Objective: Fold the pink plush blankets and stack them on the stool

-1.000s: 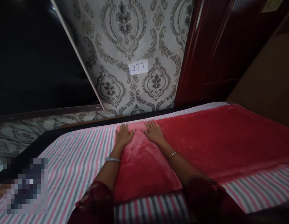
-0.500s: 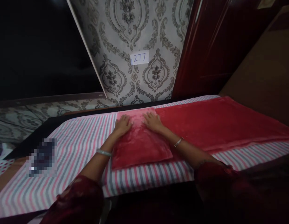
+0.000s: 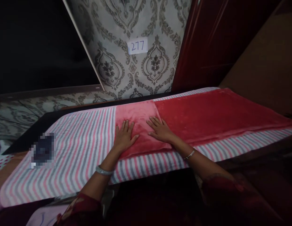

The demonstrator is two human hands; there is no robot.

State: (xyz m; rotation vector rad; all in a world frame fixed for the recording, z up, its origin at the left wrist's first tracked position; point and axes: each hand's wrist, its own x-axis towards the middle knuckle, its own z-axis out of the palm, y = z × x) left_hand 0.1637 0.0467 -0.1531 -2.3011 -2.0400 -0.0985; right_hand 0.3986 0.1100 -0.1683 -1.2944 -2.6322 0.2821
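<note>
A red plush cloth [image 3: 202, 116] lies across the table, its left end folded over so a lighter pinkish layer [image 3: 134, 111] is on top. My left hand [image 3: 124, 137] rests flat on that folded part near its left edge, fingers spread. Flat too, close to the fold layer's right edge, is my right hand [image 3: 160, 129] with its fingers apart. Neither hand grips anything. Under the red cloth is a striped pink, grey and white cover [image 3: 84, 141].
On the striped cover at the left is a dark pixelated item [image 3: 43, 150]. A large black screen [image 3: 42, 47] stands behind on the left. The patterned wall bears a paper marked 277 [image 3: 137, 45]. A dark red door-like panel [image 3: 207, 47] rises at the back right.
Both hands have slid toward me over the folded layer, whose surface now looks smoother and lighter. The camera view has tipped slightly downward.
</note>
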